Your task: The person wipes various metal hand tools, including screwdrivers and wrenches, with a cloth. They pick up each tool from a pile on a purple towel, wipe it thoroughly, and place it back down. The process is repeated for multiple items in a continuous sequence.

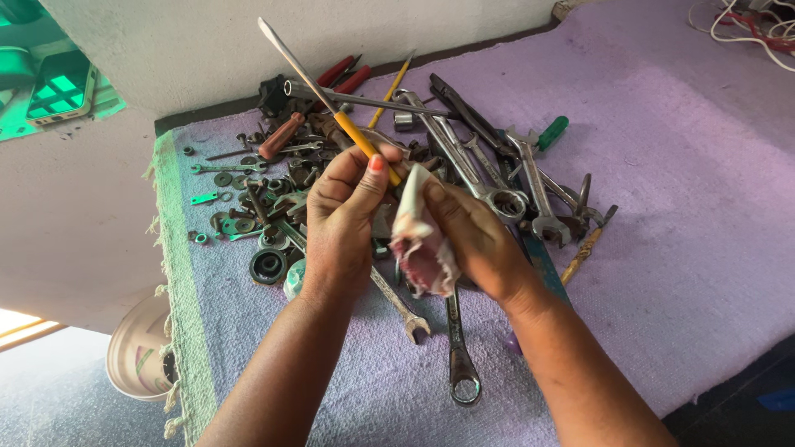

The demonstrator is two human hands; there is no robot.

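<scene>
Head view: two hands over a heap of tools on a purple mat (pixel 662 207).
Left hand (pixel 348 219) fingers clamp a yellow-handled screwdriver (pixel 331 106), shaft angled up-left; right hand (pixel 472 236) pinches a stained rag (pixel 422 244), apparently touching the handle, above the wrenches (pixel 464 165).

A: What covers the work surface?
B: A lilac woven mat (pixel 662 165) with a fringed green edge (pixel 170 273), laid over a dark bench (pixel 729 397).

A: And behind it?
B: A plain off-white wall (pixel 207 50), evenly daylit. At far left, a green-tinted pane (pixel 58 83).

A: Below?
B: A grey floor (pixel 66 397) with a bright sunlit patch (pixel 21 323), and a pale round bucket (pixel 137 356). White cables (pixel 745 29) lie top right.
</scene>
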